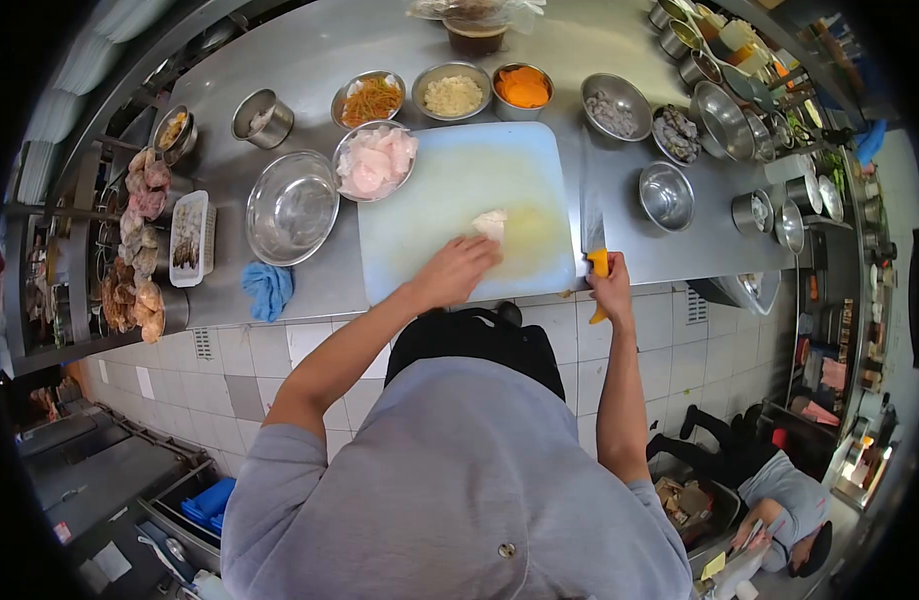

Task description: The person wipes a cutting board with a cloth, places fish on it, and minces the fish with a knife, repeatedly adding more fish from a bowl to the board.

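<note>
My left hand (461, 268) lies low over the cutting board (419, 230), its fingertips pressed on the near end of a small piece of pale raw meat (490, 222). Past the board's right edge, my right hand (609, 285) is closed round the yellow handle of a knife (592, 215). The blade points away from me, over the steel counter beside the board. A steel bowl heaped with pale pink sliced raw meat (376, 160) overlaps the board's far left corner.
Bowls of shredded orange food (369, 100), chopped pale food (453, 96) and orange slices (521, 88) line the board's far side. A large steel bowl (292, 208) and blue cloth (268, 291) sit left. More bowls (666, 197) stand right. Another person (779, 500) is behind, lower right.
</note>
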Demonstrator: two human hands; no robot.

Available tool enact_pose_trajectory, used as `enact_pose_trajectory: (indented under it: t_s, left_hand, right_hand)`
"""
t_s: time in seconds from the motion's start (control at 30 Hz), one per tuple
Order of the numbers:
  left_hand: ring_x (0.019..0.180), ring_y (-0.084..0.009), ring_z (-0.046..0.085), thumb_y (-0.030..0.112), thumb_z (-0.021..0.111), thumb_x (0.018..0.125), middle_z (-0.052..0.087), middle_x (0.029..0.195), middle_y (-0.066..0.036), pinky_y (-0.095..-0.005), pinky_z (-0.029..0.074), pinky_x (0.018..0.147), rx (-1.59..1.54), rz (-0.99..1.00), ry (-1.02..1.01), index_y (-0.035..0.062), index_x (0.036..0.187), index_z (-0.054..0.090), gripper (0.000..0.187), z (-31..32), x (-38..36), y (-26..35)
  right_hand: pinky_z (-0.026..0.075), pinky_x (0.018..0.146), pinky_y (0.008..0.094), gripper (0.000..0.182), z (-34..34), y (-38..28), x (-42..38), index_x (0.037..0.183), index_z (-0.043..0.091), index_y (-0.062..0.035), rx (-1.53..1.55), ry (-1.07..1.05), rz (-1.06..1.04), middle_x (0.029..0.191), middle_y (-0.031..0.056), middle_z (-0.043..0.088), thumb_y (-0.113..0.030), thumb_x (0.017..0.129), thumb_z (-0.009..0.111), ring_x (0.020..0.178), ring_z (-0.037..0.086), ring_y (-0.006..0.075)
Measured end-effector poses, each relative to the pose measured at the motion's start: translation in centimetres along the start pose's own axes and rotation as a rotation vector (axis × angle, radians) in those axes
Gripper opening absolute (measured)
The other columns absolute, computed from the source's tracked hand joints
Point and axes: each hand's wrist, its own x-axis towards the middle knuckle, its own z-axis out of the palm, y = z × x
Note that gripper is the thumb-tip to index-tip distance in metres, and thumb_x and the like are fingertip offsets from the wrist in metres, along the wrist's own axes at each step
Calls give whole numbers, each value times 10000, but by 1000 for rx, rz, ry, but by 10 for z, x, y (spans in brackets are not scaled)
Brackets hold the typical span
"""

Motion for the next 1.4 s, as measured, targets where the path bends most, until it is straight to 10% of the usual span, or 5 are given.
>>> enact_pose_trajectory:
  t_s: [0.1, 0.27, 0.5, 0.83, 1.4]
  left_hand:
    - [1295, -341, 586, 52, 665, 934, 669, 1317, -151, -477, 440, 1119, -159, -102, -2, 55, 1276, 689, 342, 6, -15, 0]
    - [1245, -352, 572, 123, 690, 948, 651, 1311, -136, -477, 438, 1070, -188, -309, 123, 99, 1337, 686, 389, 5, 5, -13]
    - [1231, -322, 525, 184, 709, 954, 585, 1315, -107, -465, 426, 999, 56, -483, 139, 149, 1365, 681, 414, 6, 40, -19]
    - [1129, -343, 606, 80, 730, 881, 668, 1176, -127, -460, 481, 963, -48, -347, 226, 46, 1070, 693, 195, 14, 44, -37]
    - [1079, -355, 616, 15, 692, 808, 664, 1130, -142, -447, 527, 967, -143, -229, 117, 10, 1022, 666, 215, 5, 54, -39]
  right_hand:
    - [454, 490, 271, 374, -13, -25, -22, 1120, 475, -90, 187, -98, 134, 915, 42, 585, 108, 839, 621, 663, 557, 105]
    - [438, 471, 257, 341, -13, -54, -89, 1366, 550, -109, -6, -129, 21, 705, -16, 541, -260, 1071, 631, 533, 506, 66]
    - [432, 466, 258, 255, -2, -54, -114, 1178, 582, -81, -86, -199, 70, 720, -5, 574, -324, 1103, 600, 532, 525, 59]
    - [503, 654, 545, 154, 7, -62, -120, 1103, 503, -9, -451, -259, -167, 737, 278, 612, -81, 984, 570, 711, 622, 528]
    - [536, 686, 614, 209, 32, -129, -159, 1139, 443, -16, -842, -312, -137, 921, 277, 659, -47, 976, 570, 782, 667, 531]
